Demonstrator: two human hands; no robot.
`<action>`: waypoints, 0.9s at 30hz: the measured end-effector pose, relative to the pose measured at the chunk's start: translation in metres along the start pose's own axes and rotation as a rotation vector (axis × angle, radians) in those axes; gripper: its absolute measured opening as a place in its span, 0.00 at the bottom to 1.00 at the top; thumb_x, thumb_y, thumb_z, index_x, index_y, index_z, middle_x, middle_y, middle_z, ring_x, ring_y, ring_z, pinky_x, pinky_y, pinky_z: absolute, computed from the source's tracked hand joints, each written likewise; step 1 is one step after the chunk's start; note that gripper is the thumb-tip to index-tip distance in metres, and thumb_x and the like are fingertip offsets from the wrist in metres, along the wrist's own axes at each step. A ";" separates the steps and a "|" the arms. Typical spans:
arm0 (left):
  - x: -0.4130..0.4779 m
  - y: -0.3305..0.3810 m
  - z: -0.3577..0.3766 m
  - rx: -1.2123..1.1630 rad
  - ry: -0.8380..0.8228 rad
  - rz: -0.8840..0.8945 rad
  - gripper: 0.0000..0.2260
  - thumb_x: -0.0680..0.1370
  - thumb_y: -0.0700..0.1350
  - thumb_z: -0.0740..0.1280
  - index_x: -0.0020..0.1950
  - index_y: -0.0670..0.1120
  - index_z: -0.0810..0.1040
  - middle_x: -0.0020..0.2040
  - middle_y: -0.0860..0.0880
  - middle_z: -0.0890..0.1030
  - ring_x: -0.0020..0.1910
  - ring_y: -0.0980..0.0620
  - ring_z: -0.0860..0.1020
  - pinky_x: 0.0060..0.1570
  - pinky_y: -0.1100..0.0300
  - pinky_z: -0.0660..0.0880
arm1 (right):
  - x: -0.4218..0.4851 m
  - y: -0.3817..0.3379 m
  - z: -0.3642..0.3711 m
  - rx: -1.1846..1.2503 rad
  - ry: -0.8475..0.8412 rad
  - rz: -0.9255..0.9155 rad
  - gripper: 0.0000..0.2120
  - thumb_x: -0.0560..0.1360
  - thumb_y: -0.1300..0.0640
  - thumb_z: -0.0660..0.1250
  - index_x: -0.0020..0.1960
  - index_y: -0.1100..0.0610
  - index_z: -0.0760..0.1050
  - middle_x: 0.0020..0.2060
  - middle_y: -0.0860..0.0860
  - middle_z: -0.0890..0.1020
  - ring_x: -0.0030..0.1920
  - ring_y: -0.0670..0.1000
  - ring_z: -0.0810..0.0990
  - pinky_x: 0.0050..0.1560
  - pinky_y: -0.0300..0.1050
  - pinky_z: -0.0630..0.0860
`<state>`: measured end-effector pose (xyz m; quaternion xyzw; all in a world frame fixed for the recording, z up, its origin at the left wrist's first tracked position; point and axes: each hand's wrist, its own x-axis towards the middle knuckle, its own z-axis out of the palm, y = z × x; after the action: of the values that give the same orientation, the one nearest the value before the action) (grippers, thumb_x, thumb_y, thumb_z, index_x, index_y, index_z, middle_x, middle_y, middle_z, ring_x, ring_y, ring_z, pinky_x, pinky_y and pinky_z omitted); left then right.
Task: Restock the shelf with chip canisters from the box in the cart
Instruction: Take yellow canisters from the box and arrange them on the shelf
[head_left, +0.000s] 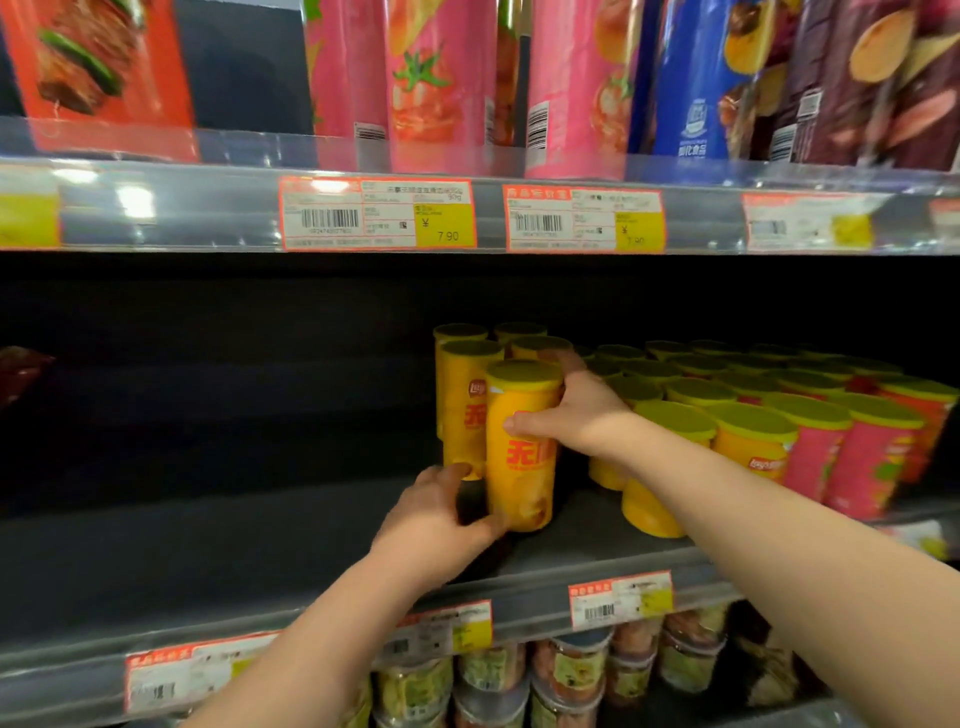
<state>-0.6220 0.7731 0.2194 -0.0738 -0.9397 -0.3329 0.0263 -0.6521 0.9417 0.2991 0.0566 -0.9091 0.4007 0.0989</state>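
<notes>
A yellow chip canister (522, 457) with a green lid stands upright at the front of the middle shelf (208, 561). My right hand (576, 410) wraps its upper part from the right. My left hand (436, 525) grips its base from the left. Right behind it stand several more yellow canisters (465, 405) in a tight column. To the right, rows of yellow canisters (748, 441) and pink canisters (852, 457) fill the shelf. The cart and the box are out of view.
The left part of the middle shelf is bare dark board. Tall pink, blue and purple canisters (441, 83) stand on the upper shelf behind price tags (376, 213). Small cups (566, 670) sit on the shelf below. A dark red bag (18, 374) shows at far left.
</notes>
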 end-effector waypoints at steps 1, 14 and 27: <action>-0.001 -0.003 0.002 0.138 -0.013 0.013 0.32 0.73 0.61 0.67 0.74 0.54 0.63 0.72 0.51 0.66 0.68 0.50 0.68 0.63 0.56 0.70 | 0.001 0.000 -0.001 -0.043 0.012 -0.013 0.40 0.67 0.49 0.76 0.73 0.52 0.60 0.65 0.53 0.74 0.63 0.55 0.75 0.58 0.46 0.74; 0.000 -0.011 0.009 0.332 -0.039 0.036 0.24 0.74 0.63 0.63 0.67 0.54 0.72 0.66 0.53 0.71 0.66 0.50 0.68 0.63 0.56 0.69 | 0.009 0.008 -0.006 -0.043 -0.019 -0.009 0.43 0.69 0.51 0.75 0.75 0.52 0.54 0.67 0.54 0.71 0.65 0.55 0.73 0.53 0.43 0.72; -0.001 -0.010 0.010 0.336 -0.028 0.044 0.23 0.74 0.63 0.64 0.65 0.53 0.73 0.64 0.53 0.72 0.64 0.49 0.69 0.60 0.56 0.70 | 0.007 0.007 -0.005 -0.062 -0.028 -0.014 0.43 0.69 0.50 0.75 0.75 0.51 0.54 0.68 0.54 0.71 0.65 0.56 0.73 0.57 0.46 0.74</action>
<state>-0.6229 0.7710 0.2054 -0.0934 -0.9806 -0.1694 0.0324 -0.6601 0.9499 0.2984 0.0653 -0.9219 0.3710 0.0907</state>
